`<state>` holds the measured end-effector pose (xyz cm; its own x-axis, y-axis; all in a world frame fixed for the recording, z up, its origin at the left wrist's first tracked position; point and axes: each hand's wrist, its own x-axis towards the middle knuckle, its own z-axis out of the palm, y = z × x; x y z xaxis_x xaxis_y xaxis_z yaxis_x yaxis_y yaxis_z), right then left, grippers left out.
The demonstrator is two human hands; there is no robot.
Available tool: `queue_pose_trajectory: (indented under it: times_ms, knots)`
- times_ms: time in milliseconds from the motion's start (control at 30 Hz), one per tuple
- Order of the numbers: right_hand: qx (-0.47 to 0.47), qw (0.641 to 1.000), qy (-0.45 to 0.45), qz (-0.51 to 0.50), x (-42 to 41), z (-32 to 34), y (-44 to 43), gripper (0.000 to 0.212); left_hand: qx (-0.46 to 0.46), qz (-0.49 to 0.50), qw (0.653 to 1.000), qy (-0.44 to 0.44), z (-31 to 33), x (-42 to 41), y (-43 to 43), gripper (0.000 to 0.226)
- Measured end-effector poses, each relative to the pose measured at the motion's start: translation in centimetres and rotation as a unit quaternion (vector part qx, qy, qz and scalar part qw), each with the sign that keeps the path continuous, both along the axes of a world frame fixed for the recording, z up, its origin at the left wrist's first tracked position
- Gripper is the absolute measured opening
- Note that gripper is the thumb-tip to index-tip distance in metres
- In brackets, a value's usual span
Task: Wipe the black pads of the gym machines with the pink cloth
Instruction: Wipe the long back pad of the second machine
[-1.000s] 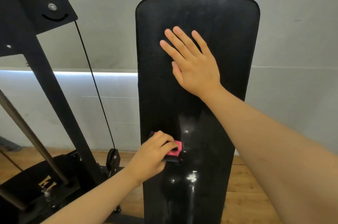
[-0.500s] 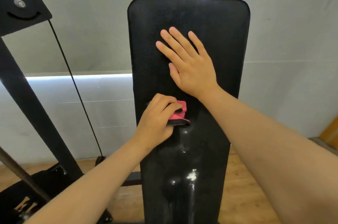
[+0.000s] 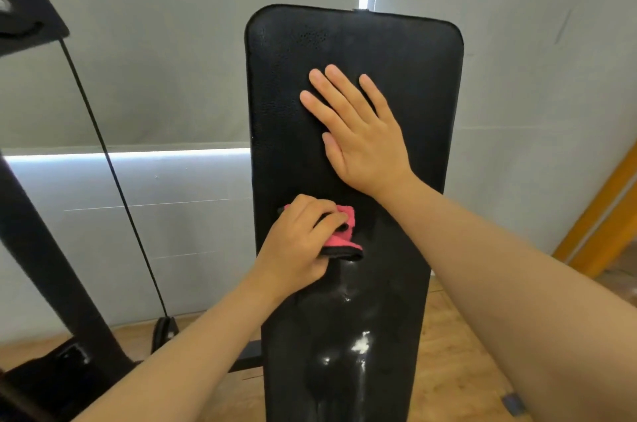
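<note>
Item: pad [image 3: 396,52], upright, centre. We are bracing it with the right hand [image 3: 362,135], fingers [image 3: 331,83] spread flat. Left hand [image 3: 300,245] is gripping the cloth [image 3: 343,232] at 7 o'clock of the right. Risk: wet streaks at 6 o'clock staying if strokes miss them.

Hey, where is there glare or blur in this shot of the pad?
Head view: white glare spots shine on the lower pad, below the cloth; bright light strips show behind; the frame at far left looks blurred; both hands look sharp.
</note>
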<state>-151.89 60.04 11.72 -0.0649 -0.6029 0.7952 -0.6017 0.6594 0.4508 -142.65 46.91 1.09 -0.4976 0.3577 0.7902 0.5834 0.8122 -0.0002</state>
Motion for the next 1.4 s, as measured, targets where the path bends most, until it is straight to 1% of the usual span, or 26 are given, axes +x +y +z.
queue_pose_trajectory:
  times_ms: [133, 267, 400, 500, 567, 667, 767, 933, 1000, 1100, 1167, 1200, 1267, 1333, 1400]
  knots:
    - [0.002, 1.0, -0.015, 0.004, 0.4, 0.3, -0.1, 0.051, 0.007, 0.015, 1.0, 0.002, 0.0, -0.1, 0.1, 0.034]
    - [-0.004, 0.995, -0.09, 0.044, 2.2, 0.1, 1.2, 0.051, 0.026, 0.01, 1.0, -0.006, 0.0, 0.1, 0.3, 0.037]
    - [-0.052, 0.992, -0.116, 0.012, 2.4, -1.5, 6.2, 0.048, 0.031, 0.037, 0.999, -0.01, 0.2, 0.2, 0.6, 0.033]
    - [-0.051, 0.991, -0.127, 0.001, 1.2, -2.3, 8.0, 0.047, 0.038, 0.064, 0.997, -0.023, 0.4, 0.4, 1.0, 0.03]
    - [-0.035, 0.993, -0.116, 0.003, 0.3, -2.7, 8.2, 0.048, 0.059, 0.084, 0.994, -0.034, 0.8, 0.7, 1.6, 0.032]
    - [-0.015, 0.997, -0.074, -0.004, -1.2, -3.5, 8.3, 0.053, 0.105, 0.105, 0.988, -0.038, 1.2, 0.8, 2.5, 0.031]
    - [-0.032, 0.999, -0.039, 0.0, -2.1, -3.9, 8.3, 0.055, 0.133, 0.12, 0.983, -0.028, 0.2, 0.8, 3.0, 0.024]
    - [-0.037, 0.999, -0.032, 0.011, -2.1, -4.3, 8.1, 0.053, 0.183, 0.135, 0.974, -0.013, -1.8, 1.5, 4.7, 0.027]
    - [-0.042, 0.999, -0.029, 0.012, -2.1, -4.3, 8.1, 0.053, 0.161, 0.129, 0.978, -0.038, -3.0, 2.0, 5.6, 0.029]
    - [-0.047, 0.998, -0.031, 0.013, -2.1, -4.4, 8.1, 0.053, 0.09, 0.137, 0.982, -0.093, -5.0, 3.0, 6.2, 0.028]
    - [-0.046, 0.998, -0.033, 0.012, -2.1, -4.4, 8.1, 0.053, 0.045, 0.145, 0.983, -0.104, -5.2, 3.2, 6.2, 0.028]
    - [-0.046, 0.998, -0.034, 0.013, -2.1, -4.4, 8.1, 0.054, 0.021, 0.143, 0.985, -0.094, -5.0, 3.3, 6.1, 0.028]
    - [-0.049, 0.998, -0.035, 0.015, -2.2, -4.5, 8.1, 0.054, -0.025, 0.117, 0.992, -0.044, -3.9, 3.3, 6.0, 0.028]
    - [-0.056, 0.998, -0.032, 0.02, -2.2, -4.4, 8.1, 0.054, -0.046, 0.082, 0.995, 0.029, -2.1, 3.1, 6.0, 0.027]
    - [-0.06, 0.997, -0.031, 0.027, -2.3, -4.5, 8.0, 0.053, -0.055, 0.069, 0.992, 0.091, -0.1, 2.4, 6.0, 0.026]
